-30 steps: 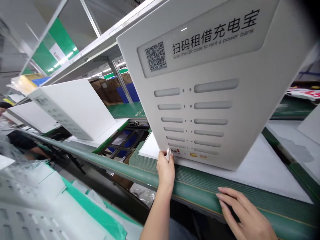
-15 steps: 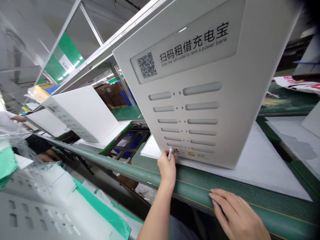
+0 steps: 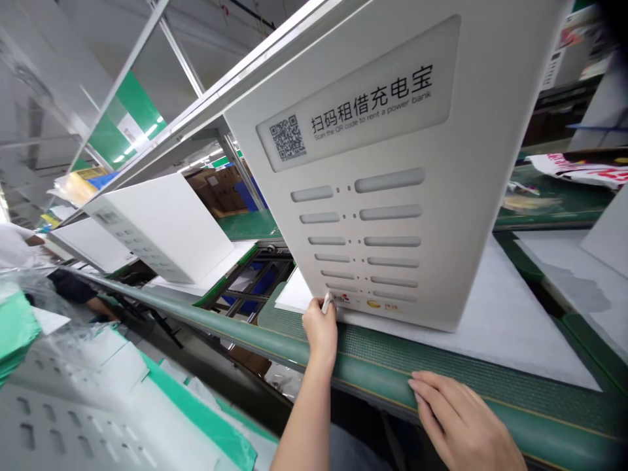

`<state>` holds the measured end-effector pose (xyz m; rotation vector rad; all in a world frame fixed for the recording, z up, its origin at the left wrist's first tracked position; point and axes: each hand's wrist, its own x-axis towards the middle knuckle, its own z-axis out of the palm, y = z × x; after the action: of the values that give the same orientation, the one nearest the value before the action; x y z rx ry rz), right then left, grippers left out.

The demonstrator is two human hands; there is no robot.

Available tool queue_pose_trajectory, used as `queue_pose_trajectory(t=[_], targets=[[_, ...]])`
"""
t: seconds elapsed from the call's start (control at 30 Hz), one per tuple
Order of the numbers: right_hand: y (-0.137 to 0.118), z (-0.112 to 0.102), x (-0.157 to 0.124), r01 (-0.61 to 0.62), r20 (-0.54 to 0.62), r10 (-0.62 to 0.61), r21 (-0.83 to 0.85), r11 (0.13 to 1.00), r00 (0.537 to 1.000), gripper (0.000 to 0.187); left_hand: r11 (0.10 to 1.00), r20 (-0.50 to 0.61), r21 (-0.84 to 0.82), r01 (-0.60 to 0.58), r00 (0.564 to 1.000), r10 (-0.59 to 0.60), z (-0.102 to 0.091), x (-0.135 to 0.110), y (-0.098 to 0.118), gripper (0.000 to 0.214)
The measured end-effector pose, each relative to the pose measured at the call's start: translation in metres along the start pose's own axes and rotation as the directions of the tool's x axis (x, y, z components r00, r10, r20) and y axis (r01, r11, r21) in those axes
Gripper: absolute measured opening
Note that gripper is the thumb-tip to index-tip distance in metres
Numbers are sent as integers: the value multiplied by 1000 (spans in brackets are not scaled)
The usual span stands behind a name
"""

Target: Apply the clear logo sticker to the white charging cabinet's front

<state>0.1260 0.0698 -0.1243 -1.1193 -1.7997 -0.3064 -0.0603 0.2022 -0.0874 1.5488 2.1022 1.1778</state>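
Observation:
My left hand point(image 3: 321, 330) is closed at the lower left corner of a white power bank rental cabinet point(image 3: 471, 150), pinching a small white piece point(image 3: 326, 302) whose kind I cannot make out. Its fingers are beside a small coloured logo point(image 3: 342, 298) under the rows of slots. The cabinet's printed front faces me, with a QR code point(image 3: 288, 138) at upper left. White sheeting point(image 3: 520, 333) lies beneath it on the green conveyor belt point(image 3: 363, 343). My right hand point(image 3: 464, 418) holds nothing, its fingers stretched out over the conveyor's near edge.
Further left along the line stands another white cabinet point(image 3: 171, 222), with a gap of metal frame between. Perforated white panels with green foam point(image 3: 196, 409) fill the lower left. A person's arm point(image 3: 34, 241) shows at far left. An overhead rail point(image 3: 206, 98) runs behind the cabinet.
My left hand has shifted slightly left along the cabinet's bottom edge, still pinching the white piece. The cabinet appears slightly lower and further left in view. My right hand stays nearly in place.

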Motion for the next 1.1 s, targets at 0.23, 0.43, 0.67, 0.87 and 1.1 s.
queue_pose_trajectory(t=[0.23,0.43,0.67,0.87,1.1], targets=[[-2,3,3,12,9,-11,-39,999,1000,19,992,70,-24,-124,990,125,10,-14,5,11],[-3,4,-1,20,37,-18,-60,998,999,18,995,67,-42,-92,993,94,6,-10,2,11],[-6,6,0,-1,30,4,-90,996,1000,17,994,82,-53,-92,992,96,17,-29,16,11],[-8,4,2,27,29,-24,-89,996,999,19,996,49,-65,-54,997,57,6,-16,7,14],[-7,5,2,13,16,-12,-79,997,1000,18,992,46,-69,-109,993,112,10,-20,11,12]])
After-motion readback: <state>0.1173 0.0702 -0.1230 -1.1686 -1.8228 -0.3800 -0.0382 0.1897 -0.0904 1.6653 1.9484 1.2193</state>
